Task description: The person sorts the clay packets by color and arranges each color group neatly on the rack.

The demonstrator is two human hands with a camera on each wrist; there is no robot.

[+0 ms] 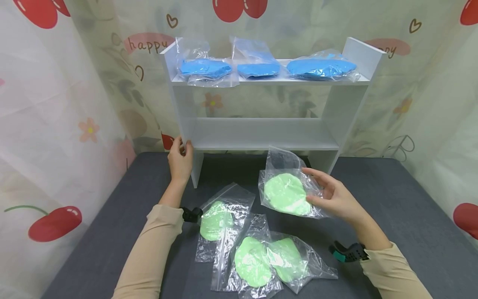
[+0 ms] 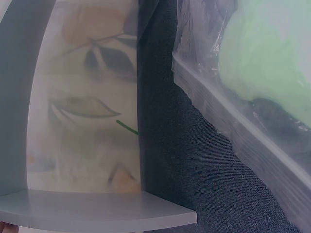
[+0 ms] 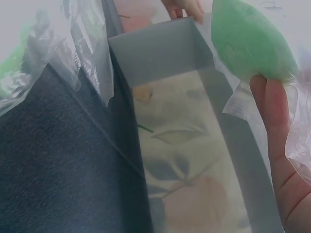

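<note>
My right hand (image 1: 332, 195) pinches a clear zip bag holding a flat round light-green lump (image 1: 286, 194), raised in front of the lower right of a white shelf (image 1: 261, 135). Its fingers show against the lump's bag in the right wrist view. At the shelf's left upright, my left hand (image 1: 181, 162) grips the panel's edge at about the lower board's height. Three more bagged green lumps lie on the dark table: one bag (image 1: 214, 222) by the left wrist, another (image 1: 253, 261) nearer me, and a third (image 1: 287, 257) overlapping it on the right.
Bagged blue lumps sit along the shelf's top board: left (image 1: 205, 68), middle (image 1: 258, 69) and right (image 1: 321, 68). The lower board shows its bare white surface. Dark cloth covers the table (image 1: 373, 195), and patterned curtains (image 1: 429, 104) hang behind and at both sides.
</note>
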